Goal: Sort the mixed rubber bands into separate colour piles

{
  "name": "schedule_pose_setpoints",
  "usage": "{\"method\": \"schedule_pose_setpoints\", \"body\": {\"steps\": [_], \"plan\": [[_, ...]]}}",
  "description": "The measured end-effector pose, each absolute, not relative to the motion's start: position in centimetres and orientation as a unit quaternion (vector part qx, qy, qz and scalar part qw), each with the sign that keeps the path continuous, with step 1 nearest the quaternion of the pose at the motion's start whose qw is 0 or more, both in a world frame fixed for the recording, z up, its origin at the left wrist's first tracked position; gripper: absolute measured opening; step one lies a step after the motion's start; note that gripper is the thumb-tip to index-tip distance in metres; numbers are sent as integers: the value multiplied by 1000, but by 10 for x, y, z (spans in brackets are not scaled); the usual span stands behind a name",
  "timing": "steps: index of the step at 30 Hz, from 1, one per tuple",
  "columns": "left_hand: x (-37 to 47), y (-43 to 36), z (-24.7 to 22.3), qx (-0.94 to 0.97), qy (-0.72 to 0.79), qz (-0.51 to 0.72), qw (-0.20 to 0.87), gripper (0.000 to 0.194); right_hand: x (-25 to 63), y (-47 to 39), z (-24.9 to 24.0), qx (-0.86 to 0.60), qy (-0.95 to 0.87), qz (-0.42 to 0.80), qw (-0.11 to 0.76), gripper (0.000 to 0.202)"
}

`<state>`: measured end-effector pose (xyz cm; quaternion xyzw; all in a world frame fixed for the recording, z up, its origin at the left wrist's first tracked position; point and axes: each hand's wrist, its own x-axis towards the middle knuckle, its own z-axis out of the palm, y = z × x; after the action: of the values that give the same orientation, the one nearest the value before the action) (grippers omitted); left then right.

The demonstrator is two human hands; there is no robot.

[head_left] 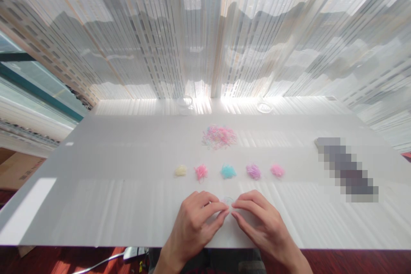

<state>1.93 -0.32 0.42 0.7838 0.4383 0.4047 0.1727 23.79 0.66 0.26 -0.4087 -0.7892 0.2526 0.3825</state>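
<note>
My left hand is over the front of the white table, with thumb and forefinger pinched together. Facing it, my right hand has its thumb and forefinger tips close together, almost touching the left fingertips. Whatever the fingers hold is too small to make out. Just beyond the fingertips lies a small whitish, see-through pile. Farther back is a row of small heaps of what look like tiny elastic bands: pale yellow, coral pink, turquoise, purple and light pink.
Behind the row lies a larger mixed-colour pile. A clear round container and a clear ring-shaped lid are at the back edge, before the curtain. A pixelated dark object lies on the right.
</note>
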Motion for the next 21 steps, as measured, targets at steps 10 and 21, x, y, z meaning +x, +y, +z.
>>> {"method": "schedule_pose_setpoints", "body": {"steps": [10,21], "plan": [[18,-4,1,784,429,410,182,10,236,7,2,-398,-805,240,369,15],[20,-3,4,786,427,412,174,9,235,7,0,-392,-810,237,366,10]]}}
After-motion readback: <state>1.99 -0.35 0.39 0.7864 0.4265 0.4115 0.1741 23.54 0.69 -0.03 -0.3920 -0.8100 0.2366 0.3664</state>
